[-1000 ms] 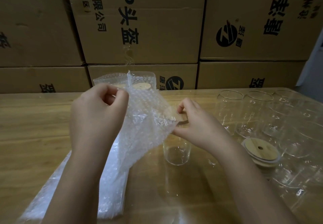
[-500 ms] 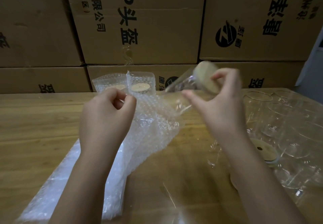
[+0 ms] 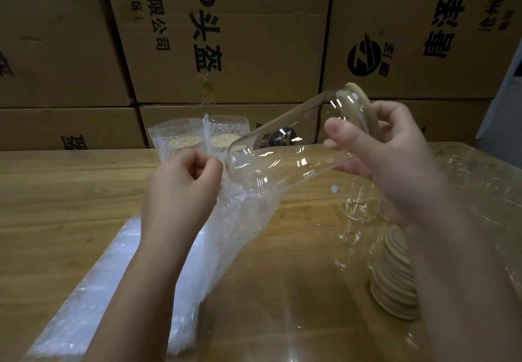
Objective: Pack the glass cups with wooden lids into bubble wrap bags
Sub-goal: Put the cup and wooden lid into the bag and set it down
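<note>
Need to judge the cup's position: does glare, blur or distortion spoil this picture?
Head view: dim warm light; glints streak the cup and table, so its walls are hard to trace; the lid looks slightly soft; the bag reads as a pale smear; wide-angle bows the boxes.

The forearm of the right hand (image 3: 395,164) covers the top of the stack of wooden lids (image 3: 395,291), so their count cannot be told. The empty glasses (image 3: 466,181) beyond blur together and run off the right edge. Whether the base of the glass cup (image 3: 282,158) is inside the bubble wrap bag (image 3: 243,209) is unclear. The left hand (image 3: 180,192) curls closed, hiding where its fingertips meet the bag.
</note>
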`<state>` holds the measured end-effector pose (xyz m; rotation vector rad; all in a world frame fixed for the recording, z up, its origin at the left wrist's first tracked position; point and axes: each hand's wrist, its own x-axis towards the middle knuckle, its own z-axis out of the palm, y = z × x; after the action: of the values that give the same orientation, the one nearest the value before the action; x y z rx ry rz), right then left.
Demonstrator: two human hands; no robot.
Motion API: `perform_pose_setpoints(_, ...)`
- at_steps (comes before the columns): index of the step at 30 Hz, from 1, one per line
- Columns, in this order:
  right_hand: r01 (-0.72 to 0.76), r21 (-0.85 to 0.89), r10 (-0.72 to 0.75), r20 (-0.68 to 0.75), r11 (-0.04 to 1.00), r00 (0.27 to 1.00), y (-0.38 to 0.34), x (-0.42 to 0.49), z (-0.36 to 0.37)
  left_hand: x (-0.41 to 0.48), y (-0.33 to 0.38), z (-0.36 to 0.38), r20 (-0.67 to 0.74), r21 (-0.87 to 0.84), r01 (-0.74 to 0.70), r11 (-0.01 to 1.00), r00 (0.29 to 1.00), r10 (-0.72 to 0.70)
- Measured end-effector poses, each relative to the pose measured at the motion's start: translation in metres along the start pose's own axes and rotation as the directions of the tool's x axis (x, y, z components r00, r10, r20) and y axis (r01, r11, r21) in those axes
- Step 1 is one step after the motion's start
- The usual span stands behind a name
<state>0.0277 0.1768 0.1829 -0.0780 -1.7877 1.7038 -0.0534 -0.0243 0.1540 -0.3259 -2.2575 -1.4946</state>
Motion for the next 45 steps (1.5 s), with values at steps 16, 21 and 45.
perform_pose_setpoints(16, 0.32, -0.52, -0.188, 0.291, 0.792, 0.938, -0.008, -0.024, 0.031, -0.006, 0.012, 0.01, 0.16, -0.369, 0.021, 0.929, 0.986, 0.041)
perform_pose_setpoints(21, 0.472, -0.675, -0.2, 0.443, 0.567, 0.874, -0.012, -0.028, 0.032, -0.006, 0.015, 0.012, 0.253, -0.501, 0.172, 0.848, 0.966, -0.046)
perform_pose_setpoints(45, 0.345, -0.755, 0.176, 0.514, 0.558, 0.84, 0.038, -0.008, 0.03, -0.018, 0.004, 0.02, 0.36, 0.475, -0.154, 0.866, 0.932, -0.032)
